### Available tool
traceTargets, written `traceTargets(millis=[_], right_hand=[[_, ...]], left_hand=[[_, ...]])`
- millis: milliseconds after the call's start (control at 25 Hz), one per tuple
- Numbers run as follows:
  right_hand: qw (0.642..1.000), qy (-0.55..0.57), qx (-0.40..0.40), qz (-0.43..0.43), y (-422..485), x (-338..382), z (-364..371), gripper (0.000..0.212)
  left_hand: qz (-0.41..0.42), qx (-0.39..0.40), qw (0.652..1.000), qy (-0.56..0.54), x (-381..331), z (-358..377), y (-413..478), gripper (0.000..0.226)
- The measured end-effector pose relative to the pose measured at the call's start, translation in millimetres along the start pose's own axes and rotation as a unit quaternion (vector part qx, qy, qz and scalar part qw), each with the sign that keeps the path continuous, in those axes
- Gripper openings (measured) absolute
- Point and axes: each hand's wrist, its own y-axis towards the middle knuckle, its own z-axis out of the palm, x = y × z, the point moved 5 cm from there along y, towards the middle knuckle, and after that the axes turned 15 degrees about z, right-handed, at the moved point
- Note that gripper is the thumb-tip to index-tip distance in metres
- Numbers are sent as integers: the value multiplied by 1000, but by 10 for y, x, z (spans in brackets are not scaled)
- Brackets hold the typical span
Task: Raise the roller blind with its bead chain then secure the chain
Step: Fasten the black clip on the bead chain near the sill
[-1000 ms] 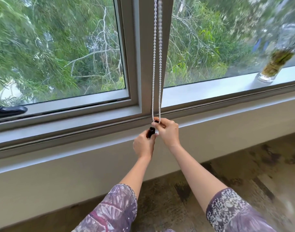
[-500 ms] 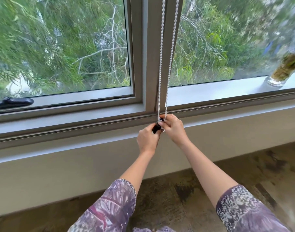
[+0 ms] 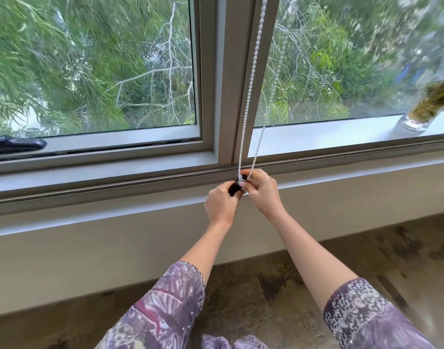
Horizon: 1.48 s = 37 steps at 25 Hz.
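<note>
A white bead chain (image 3: pixel 251 79) hangs as a two-strand loop in front of the grey centre post of the window. Its bottom end meets a small black clip (image 3: pixel 234 188) at the sill. My left hand (image 3: pixel 221 206) is closed around the black clip from below. My right hand (image 3: pixel 262 191) pinches the bottom of the chain loop right at the clip's top. The two hands touch each other. No blind fabric shows in view; both panes are uncovered.
A glass jar (image 3: pixel 426 109) with green plant matter stands on the outer ledge at the right. A black window handle (image 3: pixel 16 144) lies at the left on the frame. Below the grey sill (image 3: pixel 90 197) is a pale wall, then mottled floor.
Both hands stayed together at the chain's bottom end and rose slightly toward the sill. The two strands now spread apart and lean right. The view has shifted, so the window sits further right.
</note>
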Motion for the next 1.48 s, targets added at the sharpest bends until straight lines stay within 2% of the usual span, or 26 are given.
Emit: traceTargets(millis=[160, 520, 760, 880, 1000, 1120, 1280, 1480], right_hand=[[1000, 18, 0, 7, -16, 7, -2, 21], [1000, -28, 2, 3, -1, 73, -13, 23], [975, -215, -49, -30, 81, 140, 56, 23], [968, -240, -65, -9, 109, 169, 88, 25], [984, -178, 7, -6, 103, 191, 118, 27], [985, -147, 87, -26, 67, 190, 131, 34], [979, -176, 98, -37, 73, 236, 99, 19], [955, -262, 133, -43, 152, 309, 60, 19]], left_hand=[[8, 6, 1000, 4, -4, 10, 0, 25], [4, -4, 1000, -7, -4, -4, 31, 25], [-3, -4, 1000, 1, 4, -3, 59, 17], [3, -9, 1000, 6, 0, -12, 55, 16], [33, 1, 999, -40, 43, -26, 51, 17], [34, 45, 991, -119, 133, 3, 64, 17], [19, 108, 975, -195, 170, 68, 43, 17], [31, 151, 966, -207, 153, 37, 51, 16]])
